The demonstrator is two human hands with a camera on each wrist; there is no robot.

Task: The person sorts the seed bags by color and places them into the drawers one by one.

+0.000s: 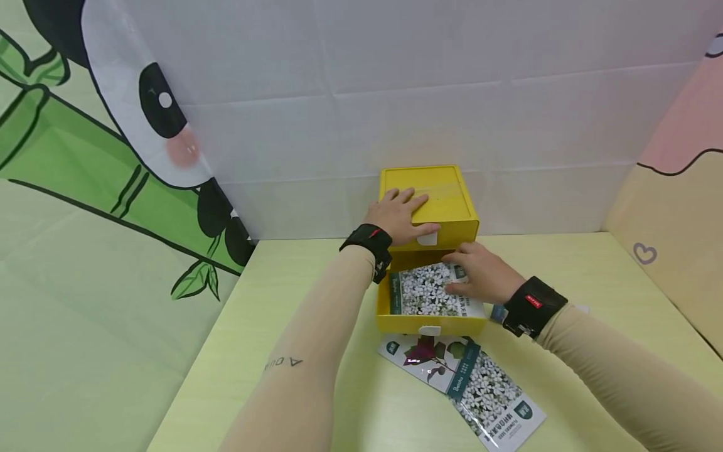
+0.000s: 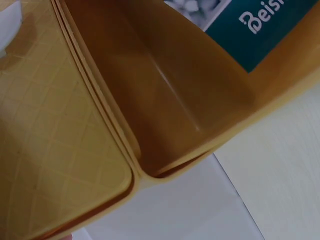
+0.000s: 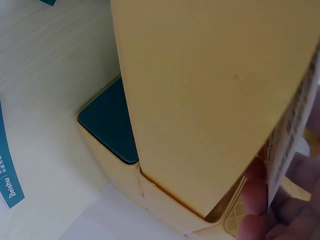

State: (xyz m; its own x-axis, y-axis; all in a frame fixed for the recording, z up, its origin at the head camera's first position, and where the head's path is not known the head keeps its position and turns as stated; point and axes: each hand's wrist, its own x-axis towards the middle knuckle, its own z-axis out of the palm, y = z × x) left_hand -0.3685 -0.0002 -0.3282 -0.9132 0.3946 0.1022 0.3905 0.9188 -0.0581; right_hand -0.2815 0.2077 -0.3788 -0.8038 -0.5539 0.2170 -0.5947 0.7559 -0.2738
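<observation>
A yellow box (image 1: 435, 194) stands against the back wall, with its lower drawer (image 1: 395, 325) pulled out toward me. My left hand (image 1: 398, 216) rests on top of the box with fingers spread, the thumb at the front edge near a white tab. In the drawer lies a seed packet (image 1: 426, 289) printed with white flowers. My right hand (image 1: 480, 273) pinches this packet at its right edge, the thumb on one face and fingers on the other. In the right wrist view the packet (image 3: 295, 125) appears edge-on, tilted against the drawer's side (image 3: 200, 100).
In front of the drawer, a packet with dark red leaves (image 1: 418, 358) and a white-flower packet (image 1: 497, 402) overlap on the table (image 1: 282, 351). A blue item (image 1: 497, 313) shows partly behind my right wrist. Beside the drawer is a dark green panel (image 3: 112, 122).
</observation>
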